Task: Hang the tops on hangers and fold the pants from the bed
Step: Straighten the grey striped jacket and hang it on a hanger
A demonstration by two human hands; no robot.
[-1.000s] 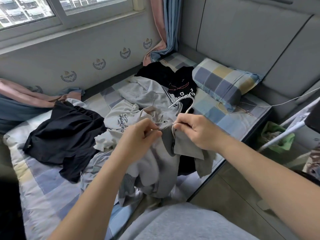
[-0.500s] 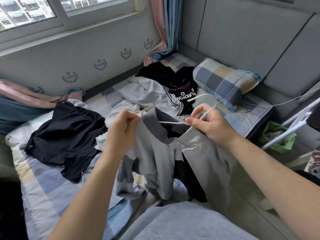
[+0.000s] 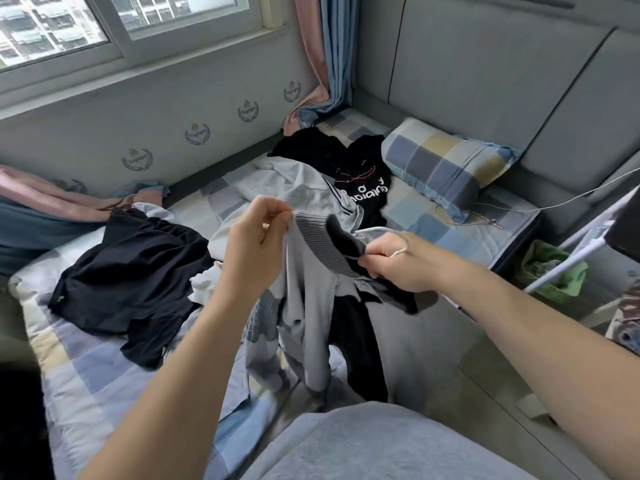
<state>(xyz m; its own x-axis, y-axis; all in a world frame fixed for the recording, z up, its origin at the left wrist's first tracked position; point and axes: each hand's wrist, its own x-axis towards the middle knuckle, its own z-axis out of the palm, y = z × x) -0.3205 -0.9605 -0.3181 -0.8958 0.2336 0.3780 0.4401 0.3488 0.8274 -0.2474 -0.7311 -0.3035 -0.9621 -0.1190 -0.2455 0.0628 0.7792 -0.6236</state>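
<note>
checked pillow [image 3: 446, 164] by the headboard [image 3: 485, 71], curtain [image 3: 325, 60] beside window [image 3: 104, 22]

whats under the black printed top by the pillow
Only the checked sheet shows around the black top; a grey striped garment overlaps its left edge. Anything directly beneath is hidden.

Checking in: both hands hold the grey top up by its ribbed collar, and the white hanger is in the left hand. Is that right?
Not quite. The white hanger is in the right hand, not the left hand, as the head view shows. Both hands do hold the grey top up by its ribbed collar.
</note>
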